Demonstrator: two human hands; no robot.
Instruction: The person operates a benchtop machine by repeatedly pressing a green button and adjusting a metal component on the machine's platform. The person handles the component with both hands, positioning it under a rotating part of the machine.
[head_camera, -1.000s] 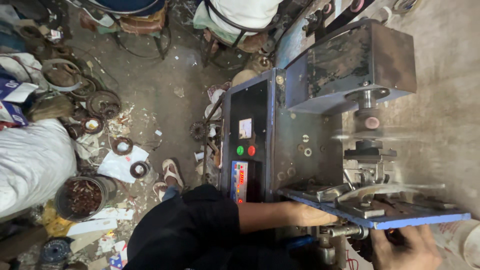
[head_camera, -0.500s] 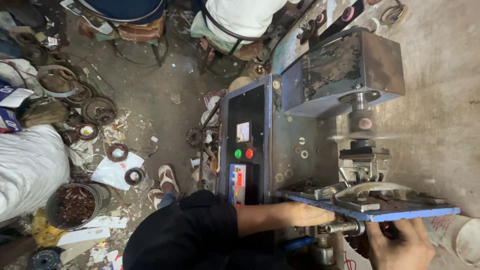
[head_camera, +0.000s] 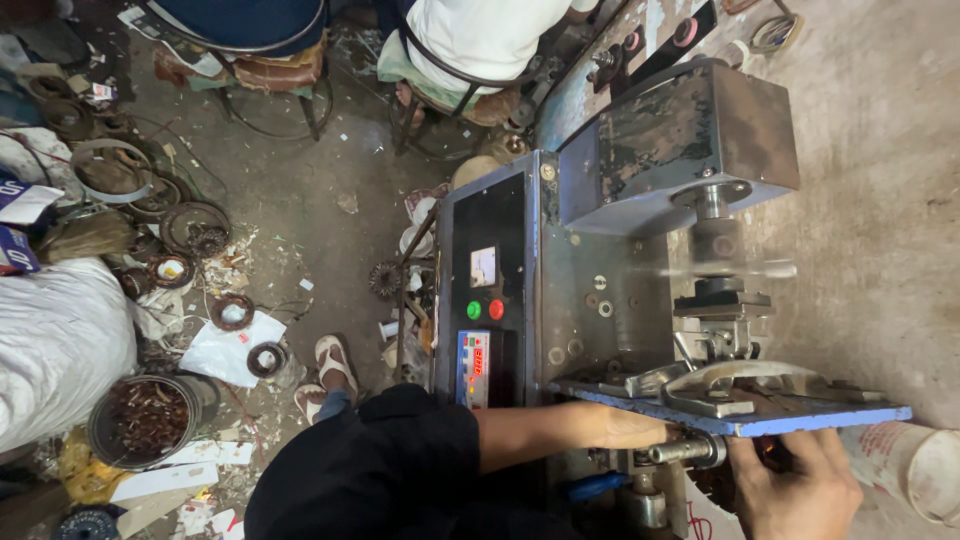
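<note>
A grey metal winding machine (head_camera: 600, 250) stands before me with a blue plate (head_camera: 800, 418) at its near end. Its spindle arm (head_camera: 725, 268) is a spinning blur under the upper housing (head_camera: 680, 140). My left hand (head_camera: 615, 428), on a black-sleeved arm, rests at the plate's near edge with its fingers hidden beneath. My right hand (head_camera: 800, 490) is below the plate beside a short metal shaft (head_camera: 685, 452), fingers curled over a dark round part (head_camera: 712, 488) with a glint of copper.
The control panel (head_camera: 485, 300) has a small meter, green and red buttons and a lit display. A white bucket (head_camera: 915, 465) stands at the right. Coils, rings, a can of scrap (head_camera: 145, 415) and paper litter the floor. People sit on stools at the top.
My right hand has risen and moved left, closer to the metal shaft. The spindle arm keeps spinning. My left hand has stayed at the plate's edge.
</note>
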